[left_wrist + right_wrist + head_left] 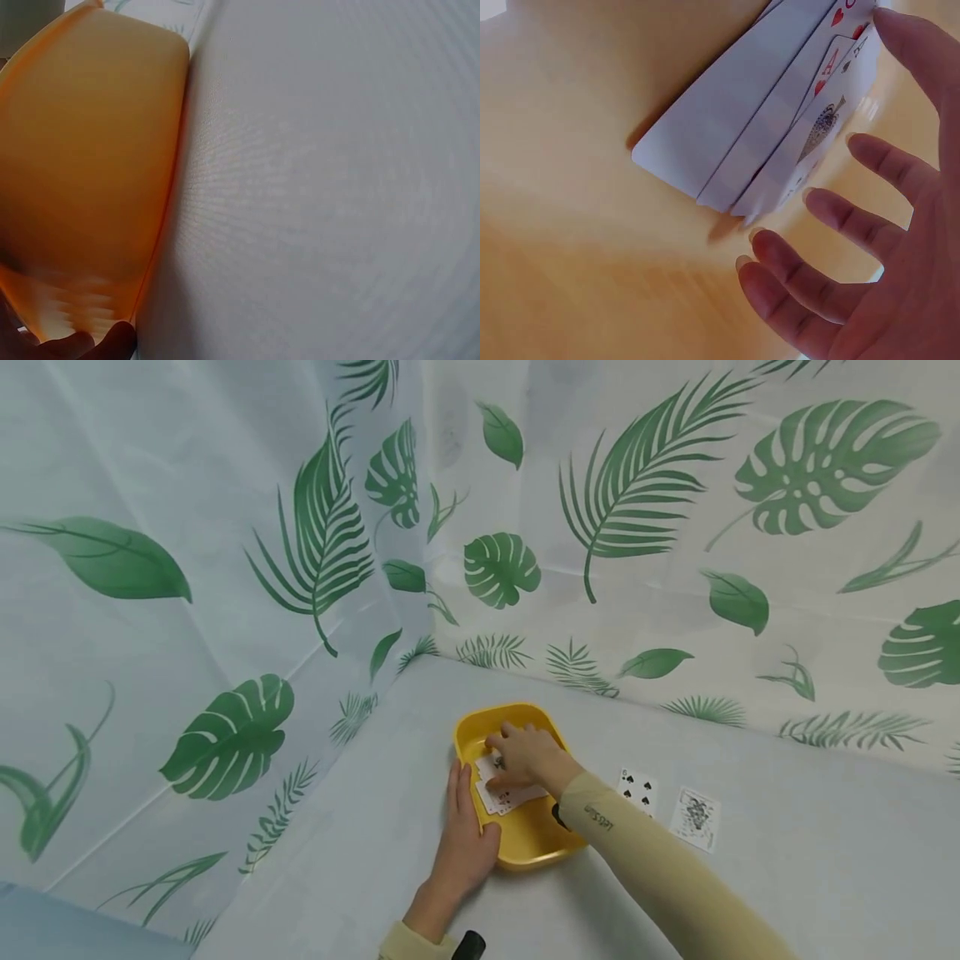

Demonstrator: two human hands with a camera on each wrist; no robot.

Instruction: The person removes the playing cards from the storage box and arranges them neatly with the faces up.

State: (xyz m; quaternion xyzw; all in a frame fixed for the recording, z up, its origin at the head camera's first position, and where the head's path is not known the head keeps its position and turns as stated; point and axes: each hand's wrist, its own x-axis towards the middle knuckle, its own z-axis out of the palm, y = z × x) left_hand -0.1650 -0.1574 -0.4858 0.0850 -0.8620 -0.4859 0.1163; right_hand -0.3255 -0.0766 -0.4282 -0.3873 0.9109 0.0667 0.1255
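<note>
A yellow tray [536, 847] holds a loose stack of playing cards [705, 135], face cards and aces among them. Over these cards my right hand [525, 758] reaches into the tray with its fingers spread. In the right wrist view, the right hand [877, 225] has its fingertips beside the card edges, the thumb near the upper corner; whether it touches them is unclear. My left hand [465, 839] rests along the tray's left side, fingers extended against the wall. The left wrist view shows its fingertips [90, 346] at the orange-looking tray wall [97, 150].
On the white table [360, 860], right of the tray, lie a six of spades [637, 789], partly behind the right sleeve, and a card with a dark figure [697, 818]. Leaf-patterned white sheets [660, 610] stand behind and at the left.
</note>
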